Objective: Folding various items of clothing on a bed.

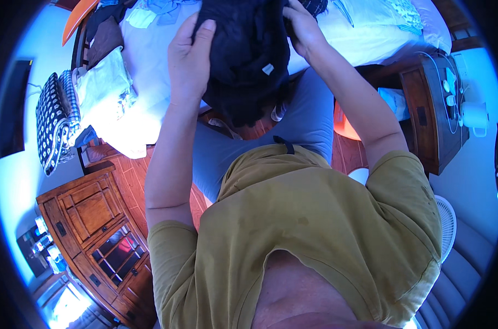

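Note:
A black garment (246,60) hangs between my hands over the near edge of the bed, its lower end drooping above my knees. A small white label (267,69) shows on its cloth. My left hand (190,55) grips the garment's left side, thumb on the near face and the other fingers behind it. On the opposite side my right hand (304,27) holds its upper right edge, with some fingertips hidden by the cloth. Which kind of garment it is cannot be made out.
Across the bed (353,41) lie light-coloured clothes (158,13) and a pile of dark ones (103,41). Patterned folded textiles (54,118) rest at the left. A wooden cabinet (92,208) stands lower left, a nightstand (422,109) with cables and a white mug (475,116) at right.

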### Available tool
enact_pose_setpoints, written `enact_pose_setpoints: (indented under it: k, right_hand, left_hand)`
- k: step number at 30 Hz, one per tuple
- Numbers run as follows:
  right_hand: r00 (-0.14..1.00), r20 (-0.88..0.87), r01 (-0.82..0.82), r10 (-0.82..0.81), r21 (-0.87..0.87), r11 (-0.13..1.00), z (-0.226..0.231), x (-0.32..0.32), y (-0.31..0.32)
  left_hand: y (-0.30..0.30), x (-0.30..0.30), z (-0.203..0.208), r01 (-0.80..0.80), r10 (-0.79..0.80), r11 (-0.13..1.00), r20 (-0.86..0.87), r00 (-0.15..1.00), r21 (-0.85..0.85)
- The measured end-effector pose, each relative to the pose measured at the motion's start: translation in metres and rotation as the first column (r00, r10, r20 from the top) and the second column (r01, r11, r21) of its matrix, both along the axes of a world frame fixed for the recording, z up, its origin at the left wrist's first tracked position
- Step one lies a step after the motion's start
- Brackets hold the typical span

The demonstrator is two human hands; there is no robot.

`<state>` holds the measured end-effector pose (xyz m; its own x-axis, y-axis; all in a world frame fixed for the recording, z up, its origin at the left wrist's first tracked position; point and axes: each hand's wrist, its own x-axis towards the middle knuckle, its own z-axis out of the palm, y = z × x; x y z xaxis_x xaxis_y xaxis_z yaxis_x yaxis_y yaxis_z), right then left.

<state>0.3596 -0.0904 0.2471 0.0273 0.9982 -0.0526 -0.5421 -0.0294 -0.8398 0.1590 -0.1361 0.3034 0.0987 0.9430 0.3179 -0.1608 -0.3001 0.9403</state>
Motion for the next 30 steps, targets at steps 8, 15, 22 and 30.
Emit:
enact_pose_setpoints:
  k: [8, 15, 22, 30]
  right_hand:
    - [0.956, 0.251, 0.128, -0.15, 0.101, 0.987, -0.034, 0.0, -0.109]
    - [0.904, -0.312, -0.397, 0.294, -0.354, 0.847, -0.061, -0.006, -0.076]
    - [0.877, -0.475, -0.222, 0.072, -0.266, 0.938, -0.018, 0.003, -0.064]
    - [0.892, -0.447, -0.014, -0.07, -0.182, 0.983, 0.014, 0.036, -0.088]
  left_hand:
    - [0.007, 0.003, 0.003, -0.073, 0.082, 0.995, 0.132, 0.988, -0.071]
    - [-0.006, 0.017, 0.016, 0.12, -0.103, 0.991, 0.221, 0.97, -0.064]
    - [-0.006, -0.006, 0.0, -0.036, 0.033, 0.998, 0.053, 0.998, 0.054]
    - [0.001, -0.016, -0.031, -0.125, 0.161, 0.982, -0.275, 0.948, 0.145]
